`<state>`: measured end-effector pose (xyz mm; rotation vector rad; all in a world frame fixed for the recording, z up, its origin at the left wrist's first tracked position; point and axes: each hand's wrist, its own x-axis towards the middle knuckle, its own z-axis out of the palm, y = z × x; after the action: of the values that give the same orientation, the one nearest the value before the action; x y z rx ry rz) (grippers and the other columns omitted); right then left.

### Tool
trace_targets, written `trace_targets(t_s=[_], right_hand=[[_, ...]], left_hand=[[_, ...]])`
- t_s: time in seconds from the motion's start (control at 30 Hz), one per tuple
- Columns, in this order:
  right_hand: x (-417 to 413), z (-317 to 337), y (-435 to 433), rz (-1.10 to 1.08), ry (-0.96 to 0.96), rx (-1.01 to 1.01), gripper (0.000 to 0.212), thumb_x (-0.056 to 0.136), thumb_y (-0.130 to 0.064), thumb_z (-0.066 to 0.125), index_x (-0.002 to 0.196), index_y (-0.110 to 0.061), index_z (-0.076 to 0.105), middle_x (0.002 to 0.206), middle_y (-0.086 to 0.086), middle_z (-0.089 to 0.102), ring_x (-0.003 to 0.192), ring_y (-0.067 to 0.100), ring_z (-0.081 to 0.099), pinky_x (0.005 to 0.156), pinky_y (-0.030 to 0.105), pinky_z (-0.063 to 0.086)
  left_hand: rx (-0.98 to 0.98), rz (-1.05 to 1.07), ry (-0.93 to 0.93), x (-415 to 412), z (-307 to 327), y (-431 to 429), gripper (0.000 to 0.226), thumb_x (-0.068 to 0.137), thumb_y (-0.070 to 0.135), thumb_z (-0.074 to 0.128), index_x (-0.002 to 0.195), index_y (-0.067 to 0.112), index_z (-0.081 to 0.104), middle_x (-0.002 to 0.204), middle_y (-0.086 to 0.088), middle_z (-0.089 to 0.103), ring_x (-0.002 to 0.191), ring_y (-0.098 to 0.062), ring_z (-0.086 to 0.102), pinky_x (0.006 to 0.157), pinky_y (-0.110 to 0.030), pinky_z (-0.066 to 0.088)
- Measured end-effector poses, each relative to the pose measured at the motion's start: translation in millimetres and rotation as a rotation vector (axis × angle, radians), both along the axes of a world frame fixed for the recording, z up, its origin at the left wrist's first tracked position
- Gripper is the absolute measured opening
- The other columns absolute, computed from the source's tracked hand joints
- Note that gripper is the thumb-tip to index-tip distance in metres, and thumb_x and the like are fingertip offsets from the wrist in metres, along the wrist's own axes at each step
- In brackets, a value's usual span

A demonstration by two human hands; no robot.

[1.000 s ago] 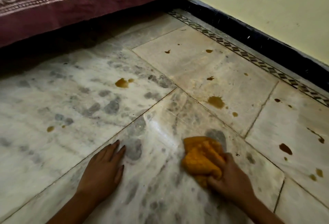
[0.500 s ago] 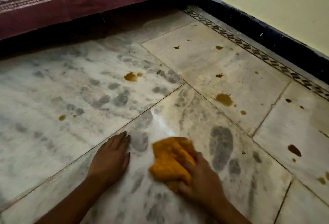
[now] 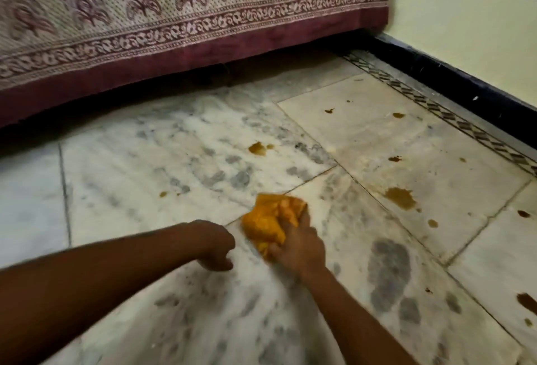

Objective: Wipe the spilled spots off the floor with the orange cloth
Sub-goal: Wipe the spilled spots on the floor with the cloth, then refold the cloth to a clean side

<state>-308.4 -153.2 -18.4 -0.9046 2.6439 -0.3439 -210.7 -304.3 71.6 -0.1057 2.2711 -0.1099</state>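
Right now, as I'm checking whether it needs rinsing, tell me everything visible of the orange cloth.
The orange cloth is a crumpled wad of bright orange-yellow fabric, bunched into folds. It lies on the marble floor over a tile joint. The right hand grips its near side, pressing it down; the left hand sits beside it, apart.

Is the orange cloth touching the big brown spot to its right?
Apart. Head view: bare floor shows between the orange cloth and the big brown spot; right hand grips the cloth.
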Motion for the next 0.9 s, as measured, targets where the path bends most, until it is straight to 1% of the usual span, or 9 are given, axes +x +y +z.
trace_targets(t_s=[0.07, 0.13, 0.23, 0.33, 0.4, 0.47, 0.6, 0.73, 0.9], right_hand=[[32.7, 6.1, 3.3, 0.197, -0.109, 0.034, 0.089, 0.073, -0.062, 0.054, 0.147, -0.037, 0.011, 0.156, 0.009, -0.011, 0.123, 0.033, 0.044, 0.097, 0.038, 0.042], [45.8, 21.0, 8.3, 0.352, -0.259, 0.082, 0.089, 0.068, -0.062, 0.058, 0.145, -0.036, 0.022, 0.155, 0.009, 0.007, 0.124, 0.03, 0.044, 0.101, 0.036, 0.04], [41.2, 61.3, 7.6, 0.46, -0.237, 0.009, 0.084, 0.053, -0.062, 0.049, 0.135, -0.046, 0.038, 0.134, 0.001, 0.036, 0.113, 0.023, 0.049, 0.087, 0.027, 0.042], [28.1, 110.7, -9.3, 0.516, -0.142, -0.212, 0.074, 0.058, -0.054, 0.053, 0.131, -0.05, 0.039, 0.122, -0.007, 0.037, 0.105, 0.016, 0.049, 0.072, 0.022, 0.038], [16.4, 138.9, -23.9, 0.544, -0.18, -0.377, 0.07, 0.066, -0.039, 0.064, 0.131, -0.048, 0.038, 0.123, -0.015, 0.036, 0.106, 0.01, 0.049, 0.075, 0.022, 0.044], [6.9, 160.2, -37.9, 0.438, -0.312, -0.514, 0.078, 0.069, -0.032, 0.075, 0.133, -0.044, 0.032, 0.127, -0.016, 0.04, 0.111, 0.007, 0.05, 0.085, 0.024, 0.048], [-6.7, 177.6, -66.9, 0.135, -0.399, -0.709, 0.079, 0.077, -0.031, 0.071, 0.141, -0.036, 0.026, 0.128, -0.012, 0.041, 0.118, 0.007, 0.043, 0.09, 0.023, 0.043], [-16.7, 208.6, -100.2, 0.079, -0.334, -0.701, 0.077, 0.075, -0.028, 0.073, 0.141, -0.029, 0.033, 0.13, -0.012, 0.045, 0.12, 0.009, 0.045, 0.094, 0.029, 0.046], [-28.2, 267.7, -136.9, 0.045, -0.262, -0.744, 0.028, 0.063, -0.025, 0.08, 0.086, -0.026, 0.064, 0.083, -0.006, 0.067, 0.082, 0.01, 0.064, 0.072, 0.026, 0.054]], left_hand=[[0.007, 0.018, -0.001, 9.2, 27.6, -10.0, 0.053, 0.097, 0.044, 0.033, 0.14, 0.012, 0.036, 0.144, -0.01, 0.039, 0.13, -0.027, 0.038, 0.104, -0.036, 0.034], [0.015, 0.101, 0.055, 22.7, 49.3, -20.4, 0.056, 0.097, 0.045, 0.031, 0.145, 0.015, 0.026, 0.149, -0.007, 0.031, 0.134, -0.024, 0.031, 0.106, -0.032, 0.031], [0.099, 0.289, 0.146, 40.3, 61.6, -33.6, 0.065, 0.096, 0.049, 0.032, 0.148, 0.016, 0.012, 0.153, -0.006, 0.022, 0.138, -0.022, 0.025, 0.107, -0.028, 0.025], [0.556, 0.661, 0.326, 44.9, 65.6, -39.2, 0.062, 0.093, 0.046, 0.043, 0.144, 0.022, 0.019, 0.146, 0.001, 0.033, 0.133, -0.018, 0.035, 0.099, -0.016, 0.034], [0.899, 0.848, 0.552, 38.0, 70.9, -41.3, 0.039, 0.091, 0.036, 0.053, 0.126, 0.03, 0.038, 0.126, 0.008, 0.05, 0.109, -0.007, 0.054, 0.08, -0.008, 0.045], [1.022, 0.925, 0.811, 24.7, 75.0, -47.8, 0.031, 0.087, 0.032, 0.06, 0.115, 0.027, 0.049, 0.112, 0.006, 0.06, 0.095, -0.004, 0.058, 0.075, -0.016, 0.051], [0.978, 0.77, 1.098, -0.7, 82.5, -66.6, 0.021, 0.085, 0.026, 0.063, 0.105, 0.025, 0.057, 0.102, 0.005, 0.065, 0.092, -0.01, 0.061, 0.083, -0.033, 0.052], [1.068, 0.543, 1.098, -16.2, 105.7, -96.2, 0.026, 0.086, 0.027, 0.061, 0.112, 0.027, 0.055, 0.108, 0.009, 0.062, 0.096, -0.005, 0.059, 0.083, -0.025, 0.05], [1.11, 0.303, 1.033, -23.9, 132.5, -153.1, 0.022, 0.085, 0.039, 0.059, 0.106, 0.034, 0.059, 0.105, 0.015, 0.064, 0.098, -0.005, 0.059, 0.086, -0.031, 0.049]])
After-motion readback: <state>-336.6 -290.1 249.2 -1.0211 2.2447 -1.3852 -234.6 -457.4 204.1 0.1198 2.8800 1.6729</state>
